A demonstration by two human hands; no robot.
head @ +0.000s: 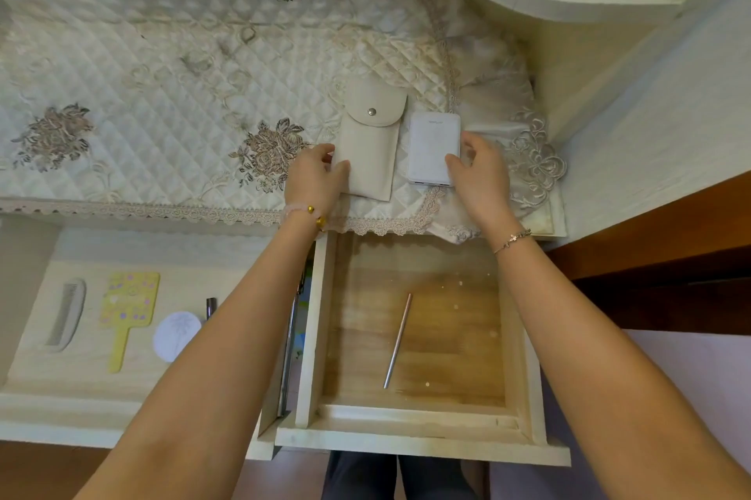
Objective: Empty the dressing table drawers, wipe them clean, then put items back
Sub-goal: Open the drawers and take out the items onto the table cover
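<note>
A cream pouch [372,146] with a snap flap lies on the quilted cloth [170,93] that covers the dressing table top. My left hand [315,178] pinches the pouch's lower left edge. Beside it on the right lies a white power bank [433,148], which my right hand [479,170] grips along its right side. Below them the right drawer [414,430] stands pulled out, with a thin metal stick [398,341] on its wooden floor. The left drawer [61,402] is also open.
The left drawer holds a pale comb [67,314], a yellow hand mirror [128,314], a round white pad [176,335] and a dark tube end [210,306]. A shelf and cabinet wall [609,64] rise at the right. A dark wooden edge [658,231] lies right of the drawer.
</note>
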